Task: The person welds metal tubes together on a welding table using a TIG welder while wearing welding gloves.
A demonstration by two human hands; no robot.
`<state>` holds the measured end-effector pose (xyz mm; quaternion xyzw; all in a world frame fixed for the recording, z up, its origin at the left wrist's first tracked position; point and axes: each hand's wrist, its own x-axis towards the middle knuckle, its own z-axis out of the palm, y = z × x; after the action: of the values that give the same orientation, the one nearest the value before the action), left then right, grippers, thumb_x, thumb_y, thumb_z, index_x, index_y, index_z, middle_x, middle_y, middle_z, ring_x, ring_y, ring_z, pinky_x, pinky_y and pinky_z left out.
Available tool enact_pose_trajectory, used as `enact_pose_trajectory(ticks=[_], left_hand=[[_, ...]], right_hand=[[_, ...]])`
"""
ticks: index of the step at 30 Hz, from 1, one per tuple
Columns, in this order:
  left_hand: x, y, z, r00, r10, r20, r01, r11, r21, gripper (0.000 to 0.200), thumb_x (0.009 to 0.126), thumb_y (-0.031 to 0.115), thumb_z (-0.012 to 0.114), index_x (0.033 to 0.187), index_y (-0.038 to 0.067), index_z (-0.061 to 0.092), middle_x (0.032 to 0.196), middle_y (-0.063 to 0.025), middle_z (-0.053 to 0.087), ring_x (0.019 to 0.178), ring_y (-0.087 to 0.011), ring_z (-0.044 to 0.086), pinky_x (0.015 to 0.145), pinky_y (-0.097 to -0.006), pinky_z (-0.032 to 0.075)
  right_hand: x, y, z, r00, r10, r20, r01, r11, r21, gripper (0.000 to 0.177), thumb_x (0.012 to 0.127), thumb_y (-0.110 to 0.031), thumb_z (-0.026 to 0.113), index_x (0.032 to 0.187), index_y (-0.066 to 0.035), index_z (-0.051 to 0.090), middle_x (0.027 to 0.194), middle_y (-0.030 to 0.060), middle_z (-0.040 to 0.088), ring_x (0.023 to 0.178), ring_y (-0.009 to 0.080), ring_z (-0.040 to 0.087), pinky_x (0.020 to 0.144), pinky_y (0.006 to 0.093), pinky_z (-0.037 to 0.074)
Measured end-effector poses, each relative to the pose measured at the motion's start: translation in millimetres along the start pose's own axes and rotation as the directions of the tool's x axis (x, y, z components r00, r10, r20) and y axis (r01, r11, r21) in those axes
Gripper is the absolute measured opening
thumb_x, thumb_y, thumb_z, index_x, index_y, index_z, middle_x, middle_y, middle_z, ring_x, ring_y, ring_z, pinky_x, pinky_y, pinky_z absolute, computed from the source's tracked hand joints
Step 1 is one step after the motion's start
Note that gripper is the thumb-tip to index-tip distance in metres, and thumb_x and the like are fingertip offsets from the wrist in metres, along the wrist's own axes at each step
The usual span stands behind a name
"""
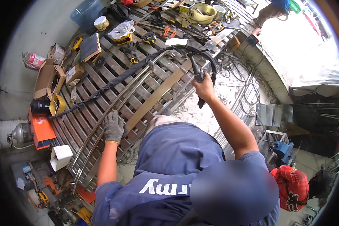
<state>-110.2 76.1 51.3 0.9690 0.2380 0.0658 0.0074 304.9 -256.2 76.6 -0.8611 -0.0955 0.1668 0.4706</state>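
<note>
My left hand [113, 126], in a grey knitted glove, lies flat with its fingers stretched out, right at the bent metal tubes [129, 87]. These long, shiny tubes run side by side across a slatted metal table [92, 77], with a curved end at the far side. My bare right hand [204, 87] is closed round the handle of a TIG welding torch [194, 66], held over the table's right edge with its head toward the far side. A black sleeved cable [130, 71] loops from the torch and crosses the table. Beside the tubes lies a flat tan strip [159, 93].
Along the far side are a tape measure [149, 38], orange clamps [165, 31] and a yellowish helmet-like bowl [203, 14]. An orange machine [41, 128] and a white square tube [61, 157] stand left. Loose cables [248, 88] hang right. Another person [270, 14] is at the far right.
</note>
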Motion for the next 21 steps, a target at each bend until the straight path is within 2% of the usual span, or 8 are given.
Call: enact_pose_trajectory(ticks=[3,4,6,8,10,11,16,21], left_hand=[[-30,23,2,0.998,0.045,-0.033,-0.047,0.997,-0.064,0.068,0.100,0.042,0.072,0.155,0.004,0.057,0.149,-0.0215,0.060,0.135,-0.0446,0.057,0.119,-0.0594,0.043],[-38,35,-3,0.998,0.049,-0.042,-0.052,0.995,-0.082,0.069,0.100,0.043,0.072,0.155,0.004,0.056,0.150,-0.0213,0.059,0.136,-0.0450,0.056,0.120,-0.0595,0.042],[-60,50,-14,1.000,-0.007,-0.022,0.005,0.995,-0.103,0.071,0.100,0.043,0.073,0.157,0.005,0.054,0.154,-0.0207,0.056,0.140,-0.0454,0.052,0.121,-0.0586,0.041],[-77,48,-3,0.993,-0.115,-0.001,0.115,0.990,-0.087,0.071,0.099,0.040,0.074,0.158,0.007,0.052,0.155,-0.0196,0.053,0.142,-0.0447,0.049,0.121,-0.0577,0.040],[-98,40,-2,0.960,-0.275,0.048,0.279,0.956,-0.093,0.070,0.098,0.038,0.076,0.159,0.012,0.053,0.148,-0.0180,0.053,0.139,-0.0426,0.049,0.119,-0.0584,0.039],[-100,40,-14,0.922,-0.373,0.102,0.384,0.914,-0.128,0.070,0.098,0.038,0.078,0.159,0.015,0.054,0.143,-0.0169,0.054,0.136,-0.0413,0.051,0.117,-0.0590,0.039],[-110,21,16,0.909,-0.416,0.016,0.416,0.909,0.015,0.070,0.097,0.042,0.078,0.160,0.021,0.057,0.136,-0.0126,0.057,0.132,-0.0371,0.053,0.118,-0.0614,0.036],[-96,8,15,0.872,-0.487,-0.049,0.488,0.873,0.011,0.068,0.092,0.027,0.083,0.156,0.020,0.062,0.136,-0.0141,0.057,0.130,-0.0385,0.054,0.116,-0.0571,0.042]], right_hand=[[12,33,4,0.992,-0.121,-0.019,0.121,0.993,-0.006,0.036,0.092,-0.013,0.086,0.114,-0.004,0.059,0.082,0.0076,0.069,0.056,0.0152,0.062,0.049,0.0354,0.050],[6,18,-4,0.999,-0.011,0.047,0.010,1.000,0.021,0.050,0.082,-0.021,0.089,0.118,0.003,0.064,0.093,0.0204,0.076,0.083,0.0320,0.075,0.081,0.0446,0.059],[13,30,8,0.988,-0.154,0.022,0.154,0.988,-0.004,0.038,0.085,-0.015,0.088,0.111,0.001,0.066,0.089,0.0168,0.076,0.074,0.0269,0.072,0.070,0.0432,0.059],[14,14,16,0.988,-0.019,0.151,-0.002,0.991,0.136,0.025,0.095,-0.007,0.082,0.115,-0.002,0.067,0.091,0.0120,0.078,0.066,0.0201,0.072,0.058,0.0357,0.058],[34,39,38,0.984,-0.001,0.178,-0.067,0.925,0.373,0.021,0.096,-0.004,0.080,0.114,0.001,0.070,0.102,0.0123,0.077,0.090,0.0238,0.080,0.064,0.0361,0.063],[41,40,47,0.978,-0.048,0.205,-0.027,0.937,0.349,0.019,0.099,-0.005,0.078,0.113,0.001,0.068,0.096,0.0085,0.074,0.082,0.0225,0.075,0.070,0.0345,0.061],[53,3,68,0.958,-0.047,0.284,-0.042,0.954,0.296,0.013,0.095,0.000,0.077,0.090,-0.004,0.065,0.075,0.0003,0.063,0.064,0.0107,0.057,0.059,0.0283,0.043],[61,-24,103,0.980,-0.086,0.181,0.031,0.957,0.287,0.019,0.089,0.000,0.070,0.078,-0.006,0.056,0.072,0.0008,0.060,0.058,0.0114,0.055,0.054,0.0293,0.043]])
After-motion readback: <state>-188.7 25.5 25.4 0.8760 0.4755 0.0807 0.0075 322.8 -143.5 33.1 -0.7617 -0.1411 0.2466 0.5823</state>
